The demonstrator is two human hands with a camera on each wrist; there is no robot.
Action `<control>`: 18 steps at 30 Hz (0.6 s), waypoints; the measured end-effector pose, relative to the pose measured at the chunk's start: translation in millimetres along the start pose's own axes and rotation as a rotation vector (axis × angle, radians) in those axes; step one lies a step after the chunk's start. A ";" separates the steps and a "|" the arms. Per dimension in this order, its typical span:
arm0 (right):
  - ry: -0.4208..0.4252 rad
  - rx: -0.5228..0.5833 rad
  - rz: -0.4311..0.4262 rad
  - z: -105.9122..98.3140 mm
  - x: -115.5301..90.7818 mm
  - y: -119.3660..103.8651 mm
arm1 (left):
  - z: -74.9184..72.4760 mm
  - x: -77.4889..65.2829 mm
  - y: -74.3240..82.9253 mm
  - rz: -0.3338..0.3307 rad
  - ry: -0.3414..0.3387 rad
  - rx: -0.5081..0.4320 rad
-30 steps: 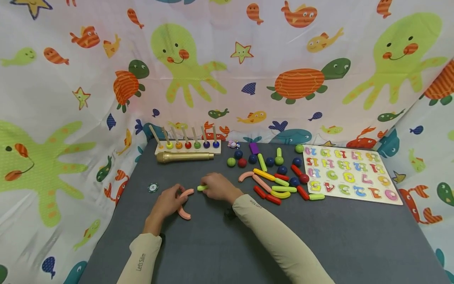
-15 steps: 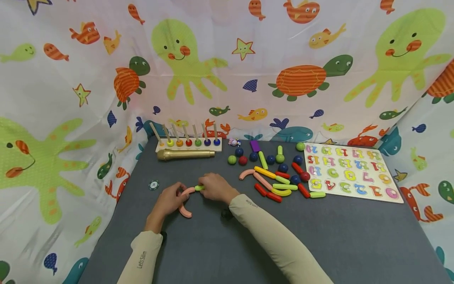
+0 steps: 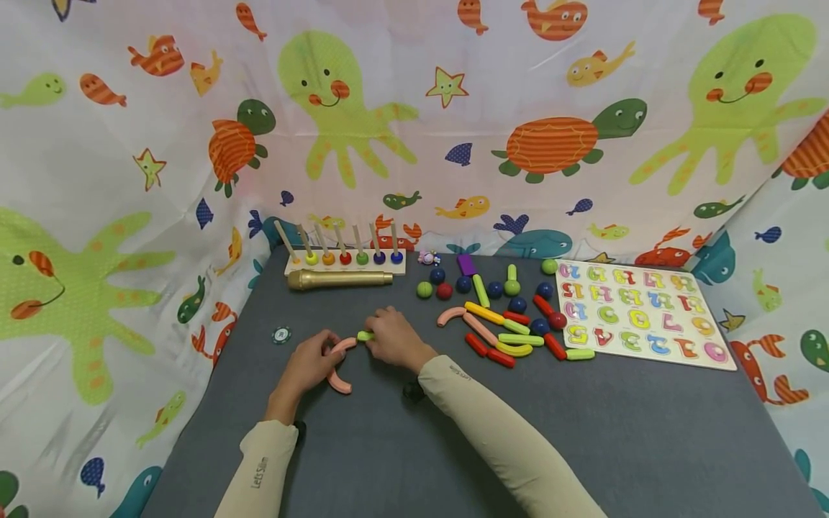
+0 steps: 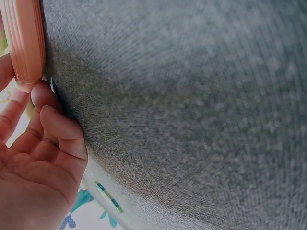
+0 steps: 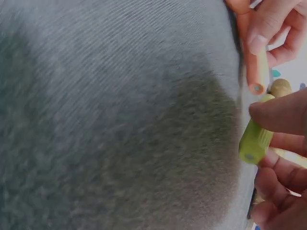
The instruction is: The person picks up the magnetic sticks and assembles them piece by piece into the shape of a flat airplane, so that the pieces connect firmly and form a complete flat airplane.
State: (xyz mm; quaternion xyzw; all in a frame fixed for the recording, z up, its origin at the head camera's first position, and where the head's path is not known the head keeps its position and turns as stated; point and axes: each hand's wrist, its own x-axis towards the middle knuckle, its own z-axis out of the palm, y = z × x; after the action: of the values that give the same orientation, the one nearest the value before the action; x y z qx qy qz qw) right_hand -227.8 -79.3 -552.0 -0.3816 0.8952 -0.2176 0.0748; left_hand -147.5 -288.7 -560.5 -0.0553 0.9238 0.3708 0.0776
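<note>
My left hand (image 3: 313,365) pinches a pink curved stick (image 3: 345,345) low over the grey table. A second pink curved piece (image 3: 339,383) shows below that hand; the fingers hide where the two meet. My right hand (image 3: 395,338) holds a short green stick (image 3: 365,336) between thumb and fingers, its end facing the pink tip. In the right wrist view the ribbed green stick (image 5: 255,139) lies very near the hollow end of the pink stick (image 5: 256,72); I cannot tell whether they touch. The left wrist view has the ribbed pink piece (image 4: 26,40) above curled fingers (image 4: 62,127).
Several colored sticks and balls, among them a yellow stick (image 3: 483,314) and a red ball (image 3: 558,320), lie right of my hands. Farther right is a number board (image 3: 641,316). Behind stand a peg rack (image 3: 346,266) and a gold microphone (image 3: 340,280). A chip (image 3: 281,335) lies left.
My right hand has brought the green stick leftward to the pink stick's tip, then its fingers shifted slightly. The left hand keeps its hold almost in place.
</note>
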 end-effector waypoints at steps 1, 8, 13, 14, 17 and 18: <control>0.008 0.071 0.019 -0.5 0.8 1.6 | 0.1 0.1 -0.2 0.001 0.000 -0.001; 0.054 0.524 0.117 0.7 4.1 15.4 | -0.1 -0.2 -1.7 0.000 0.002 -0.001; 0.043 0.668 0.182 -8.6 -2.2 9.1 | 0.0 -0.6 -1.7 -0.007 0.002 -0.002; 0.043 0.676 0.196 -8.1 -2.4 9.0 | 0.2 -0.6 -1.6 -0.008 0.002 -0.002; 0.042 0.647 0.225 -6.8 -2.8 7.9 | 0.8 -0.3 -1.2 -0.009 0.005 0.001; 0.040 0.636 0.233 -6.3 -3.0 7.2 | 1.1 -0.3 -1.0 -0.007 0.006 0.001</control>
State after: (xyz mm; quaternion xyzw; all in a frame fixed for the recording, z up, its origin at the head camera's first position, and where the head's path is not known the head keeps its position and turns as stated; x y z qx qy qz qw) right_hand -232.3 -70.7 -549.7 -0.2302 0.8215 -0.4831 0.1970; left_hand -147.0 -288.6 -561.8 -0.0598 0.9241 0.3698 0.0760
